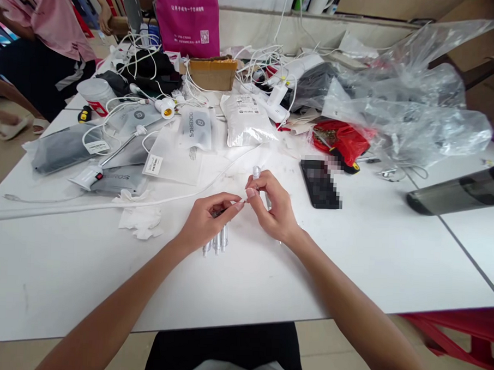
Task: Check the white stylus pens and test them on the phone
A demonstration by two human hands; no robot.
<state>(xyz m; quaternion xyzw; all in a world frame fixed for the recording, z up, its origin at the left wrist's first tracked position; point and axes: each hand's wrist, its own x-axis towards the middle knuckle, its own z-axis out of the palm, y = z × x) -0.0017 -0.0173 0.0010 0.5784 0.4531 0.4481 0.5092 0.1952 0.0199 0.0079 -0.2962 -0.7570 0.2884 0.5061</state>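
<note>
A workshop: cables [260,63] and plastic bags [410,99] heaped on a white table [63,264].

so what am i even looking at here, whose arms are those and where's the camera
This picture comes from a camera worn on a person's head, looking forward and down, so the two bare arms coming in from the bottom are that person's own. The right hand holds a slim white tube. The left hand pinches something too small to make out, just above three similar tubes. The white table also carries a white cable, foil pouches, a clear plastic bag and a dark, pixelated rectangle. Another person stands at the far left.
</note>
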